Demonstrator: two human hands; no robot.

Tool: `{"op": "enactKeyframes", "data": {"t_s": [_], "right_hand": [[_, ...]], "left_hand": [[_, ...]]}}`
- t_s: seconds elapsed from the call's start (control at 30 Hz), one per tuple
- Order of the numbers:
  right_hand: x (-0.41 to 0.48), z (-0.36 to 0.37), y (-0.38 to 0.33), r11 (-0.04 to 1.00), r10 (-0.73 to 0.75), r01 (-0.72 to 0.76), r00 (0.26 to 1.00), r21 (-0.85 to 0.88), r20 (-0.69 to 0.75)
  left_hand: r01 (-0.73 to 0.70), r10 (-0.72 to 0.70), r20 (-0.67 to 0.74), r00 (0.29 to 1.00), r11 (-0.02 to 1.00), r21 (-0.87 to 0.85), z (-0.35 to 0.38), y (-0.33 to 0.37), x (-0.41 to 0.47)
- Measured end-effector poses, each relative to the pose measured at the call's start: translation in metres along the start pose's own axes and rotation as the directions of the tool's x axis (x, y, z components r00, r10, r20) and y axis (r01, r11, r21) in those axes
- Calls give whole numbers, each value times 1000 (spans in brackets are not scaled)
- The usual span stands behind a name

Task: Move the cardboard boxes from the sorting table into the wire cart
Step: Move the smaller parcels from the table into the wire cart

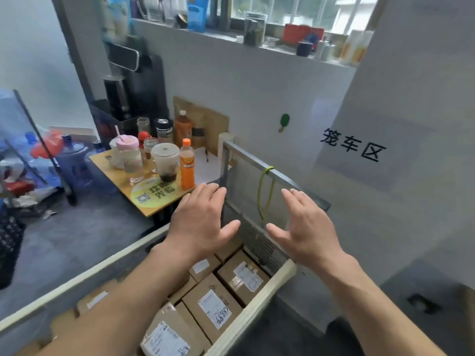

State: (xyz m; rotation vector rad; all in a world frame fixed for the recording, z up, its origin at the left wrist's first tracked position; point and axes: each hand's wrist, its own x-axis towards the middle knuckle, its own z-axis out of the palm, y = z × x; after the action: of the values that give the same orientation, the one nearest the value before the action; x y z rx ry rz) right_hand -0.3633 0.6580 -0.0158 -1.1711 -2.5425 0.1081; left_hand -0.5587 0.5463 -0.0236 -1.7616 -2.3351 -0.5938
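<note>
Several labelled cardboard boxes (213, 308) lie packed side by side inside the wire cart (275, 281), whose pale rails frame them at the bottom of the view. My left hand (199, 222) and my right hand (307, 226) hover above the cart's far end, palms down, fingers spread and straight, holding nothing. Both forearms reach in from the lower edge. The cart's far metal mesh panel (246, 176) stands upright just beyond my fingertips, with a green cord looped over its top bar. No sorting table is in view.
A small wooden table (115, 173) crowded with cups, jars and an orange soda bottle (186, 164) stands left of the cart. Water jugs and bags sit at the far left. A white wall with black characters runs along the right; grey floor lies between.
</note>
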Motion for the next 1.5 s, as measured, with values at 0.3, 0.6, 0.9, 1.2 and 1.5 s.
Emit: {"op": "enactKeyframes", "data": {"t_s": [0.3,0.6,0.9,1.2,1.5], "right_hand": [[-90,-73,91,949,297,-304,950,-76,-98],[-197,-137,184,825,530,-554,827,-112,-187],[-290,-183,275,669,696,-735,670,-105,-256],[-376,-215,350,536,800,-841,535,-80,-270],[-422,-220,402,357,883,-932,358,-62,-304]], "left_hand": [[-291,292,-11,956,949,-124,8,129,14],[-477,496,24,868,847,-235,24,276,3],[-637,669,35,743,722,-270,38,414,-6],[-705,760,46,648,622,-342,65,526,-28],[-773,861,56,506,481,-413,110,614,-28]]}}
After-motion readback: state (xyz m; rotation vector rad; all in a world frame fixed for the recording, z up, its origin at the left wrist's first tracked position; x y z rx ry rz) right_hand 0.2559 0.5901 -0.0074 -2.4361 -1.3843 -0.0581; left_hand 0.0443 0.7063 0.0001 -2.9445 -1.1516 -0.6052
